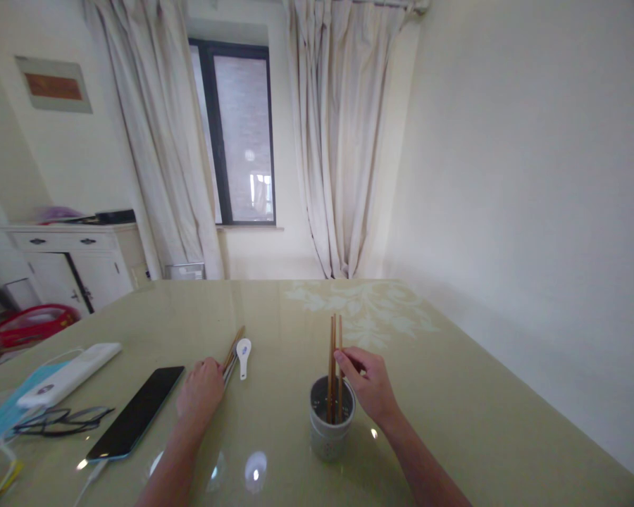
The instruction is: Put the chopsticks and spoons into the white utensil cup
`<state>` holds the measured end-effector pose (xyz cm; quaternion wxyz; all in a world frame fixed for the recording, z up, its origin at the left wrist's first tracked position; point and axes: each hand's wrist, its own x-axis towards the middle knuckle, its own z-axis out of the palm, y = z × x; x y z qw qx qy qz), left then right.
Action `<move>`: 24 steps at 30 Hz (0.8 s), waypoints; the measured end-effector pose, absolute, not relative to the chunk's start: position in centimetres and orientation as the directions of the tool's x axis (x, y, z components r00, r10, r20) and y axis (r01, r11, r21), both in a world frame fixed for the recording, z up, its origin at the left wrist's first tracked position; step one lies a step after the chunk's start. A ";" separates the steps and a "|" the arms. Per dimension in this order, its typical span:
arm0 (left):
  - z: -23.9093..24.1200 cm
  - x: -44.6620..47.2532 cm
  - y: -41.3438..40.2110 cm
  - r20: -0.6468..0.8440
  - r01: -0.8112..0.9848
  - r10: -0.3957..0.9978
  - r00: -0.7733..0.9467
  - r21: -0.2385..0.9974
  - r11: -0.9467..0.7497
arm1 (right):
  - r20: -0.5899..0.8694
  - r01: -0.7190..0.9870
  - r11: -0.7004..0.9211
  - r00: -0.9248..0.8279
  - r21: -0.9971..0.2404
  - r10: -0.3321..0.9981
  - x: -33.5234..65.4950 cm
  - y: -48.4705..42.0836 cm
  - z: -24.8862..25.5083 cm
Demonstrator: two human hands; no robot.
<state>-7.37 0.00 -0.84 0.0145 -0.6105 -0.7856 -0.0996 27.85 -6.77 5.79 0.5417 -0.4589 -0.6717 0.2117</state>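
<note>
My right hand point(367, 384) pinches a wooden chopstick point(340, 366) between thumb and fingers, its lower end inside a grey utensil holder point(330, 440). Other wooden chopsticks point(332, 352) stand upright in the holder beside it. On the left, my left hand point(203, 387) rests on the table with its fingers curled round the near ends of some wooden chopsticks point(237, 343). Thin metal utensils point(230, 370) lie alongside them, partly hidden by the hand. A white spoon point(244, 358) with a blue mark lies just right of this bundle.
Left of my left arm are a black phone point(137, 412) with a white cable, folded glasses point(63, 420), a white power bank point(71, 374) and a blue mask point(10, 408). The glossy table point(480, 422) runs along a wall at right. Curtains hang beyond its far edge.
</note>
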 end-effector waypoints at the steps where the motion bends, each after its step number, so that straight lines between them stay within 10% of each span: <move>1: -0.9 -7.3 0.0 0.145 0.961 0.956 -0.256 0.143 0.236 | 0.543 0.393 0.498 0.002 -0.773 0.840 27.9 -6.8 5.8; 24: 0.4 -6.8 -0.2 0.101 0.934 0.946 -0.308 0.222 0.281 | 0.551 0.410 0.505 -0.007 -0.759 0.834 28.2 -6.4 5.1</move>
